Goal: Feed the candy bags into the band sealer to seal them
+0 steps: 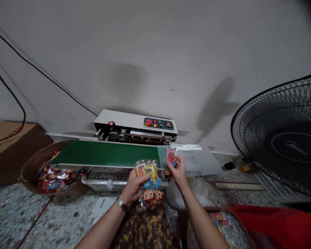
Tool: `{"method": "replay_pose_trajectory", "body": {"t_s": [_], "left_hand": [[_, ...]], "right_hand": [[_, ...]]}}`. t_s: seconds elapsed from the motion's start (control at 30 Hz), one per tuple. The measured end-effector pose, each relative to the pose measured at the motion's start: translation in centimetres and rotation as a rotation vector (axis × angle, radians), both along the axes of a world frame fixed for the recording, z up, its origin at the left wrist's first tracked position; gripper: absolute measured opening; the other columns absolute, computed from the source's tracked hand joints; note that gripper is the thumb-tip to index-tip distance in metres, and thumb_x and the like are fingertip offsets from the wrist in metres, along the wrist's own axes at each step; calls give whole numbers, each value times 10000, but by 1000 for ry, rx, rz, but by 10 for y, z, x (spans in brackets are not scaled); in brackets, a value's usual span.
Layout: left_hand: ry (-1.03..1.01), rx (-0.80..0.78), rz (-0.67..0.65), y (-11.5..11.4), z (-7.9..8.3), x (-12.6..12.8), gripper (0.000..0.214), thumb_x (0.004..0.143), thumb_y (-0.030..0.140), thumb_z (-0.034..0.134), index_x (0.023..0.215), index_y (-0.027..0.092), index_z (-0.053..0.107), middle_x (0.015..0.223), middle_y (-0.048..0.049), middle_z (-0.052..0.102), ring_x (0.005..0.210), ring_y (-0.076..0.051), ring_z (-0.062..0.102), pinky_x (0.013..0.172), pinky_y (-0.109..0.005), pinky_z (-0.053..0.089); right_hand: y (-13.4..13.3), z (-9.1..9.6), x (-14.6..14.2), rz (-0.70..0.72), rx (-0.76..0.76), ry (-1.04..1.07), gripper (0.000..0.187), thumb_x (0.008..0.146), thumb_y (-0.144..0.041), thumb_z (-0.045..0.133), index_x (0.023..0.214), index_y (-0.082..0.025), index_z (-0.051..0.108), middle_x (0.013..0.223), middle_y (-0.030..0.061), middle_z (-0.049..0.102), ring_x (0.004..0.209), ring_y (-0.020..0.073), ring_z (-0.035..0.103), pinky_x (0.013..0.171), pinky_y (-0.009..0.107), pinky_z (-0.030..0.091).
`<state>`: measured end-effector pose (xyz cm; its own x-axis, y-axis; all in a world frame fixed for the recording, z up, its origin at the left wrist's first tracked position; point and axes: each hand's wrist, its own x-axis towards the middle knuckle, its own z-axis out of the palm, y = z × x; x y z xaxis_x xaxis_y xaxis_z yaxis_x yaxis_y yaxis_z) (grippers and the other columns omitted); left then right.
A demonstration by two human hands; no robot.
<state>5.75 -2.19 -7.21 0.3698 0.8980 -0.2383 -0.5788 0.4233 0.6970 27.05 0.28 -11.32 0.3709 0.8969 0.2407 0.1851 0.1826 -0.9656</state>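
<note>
My left hand (134, 188) is closed round a bunch of clear packets (148, 180) with yellow, blue and brown cartoon toys inside, held just in front of the green conveyor belt (103, 154). My right hand (176, 170) pinches a single clear packet with a pink item (170, 155) at the belt's right end. The belt belongs to a grey sealing machine (134, 126) with a red button and small lights, standing against the wall.
A brown basket (28, 169) of filled packets sits at the belt's left end, with a cardboard box (5, 145) beyond it. A black fan (282, 138) stands at right. A red tub (280, 224) and another basket of packets (223, 221) lie near my right arm. Cables run across the wall.
</note>
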Motion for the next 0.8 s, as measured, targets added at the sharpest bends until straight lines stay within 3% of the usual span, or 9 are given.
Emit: {"method": "replay_pose_trajectory", "body": {"t_s": [0.17, 0.27, 0.5, 0.67, 0.8], "left_hand": [[-60, 62, -124, 3, 31, 3, 646, 547, 156, 763, 1161, 172, 562, 1037, -129, 662, 841, -264, 650, 726, -339, 511], [-58, 138, -196, 5, 41, 3, 703, 530, 164, 765, 1197, 164, 542, 1068, -137, 647, 882, -288, 635, 745, -358, 503], [-6, 200, -154, 5, 35, -2, 551, 550, 155, 755, 1082, 118, 616, 988, -138, 674, 852, -256, 640, 743, -316, 494], [-55, 85, -84, 6, 31, -2, 570, 548, 170, 759, 1094, 146, 596, 994, -128, 674, 819, -257, 652, 705, -334, 516], [-46, 36, -9, 9, 22, -7, 451, 574, 153, 747, 1006, 142, 615, 898, -110, 694, 718, -228, 663, 665, -340, 529]], "right_hand": [[-21, 12, -27, 74, 37, -18, 309, 712, -380, 630, 876, -212, 429, 798, -11, 512, 739, 126, 523, 685, 235, 433], [-27, 17, -34, 168, 19, -34, 232, 760, -377, 579, 866, -208, 461, 789, -7, 524, 715, 122, 515, 664, 226, 430], [-28, 18, -46, 285, 10, -25, 192, 794, -350, 531, 910, -196, 535, 817, 11, 579, 739, 127, 536, 667, 227, 432], [-24, 18, -48, 295, -31, -3, 198, 760, -375, 567, 833, -192, 544, 753, -2, 571, 681, 119, 530, 625, 220, 434], [-5, 12, -22, 174, -42, -21, 261, 756, -420, 554, 853, -178, 547, 761, 14, 587, 689, 125, 552, 624, 227, 445]]}}
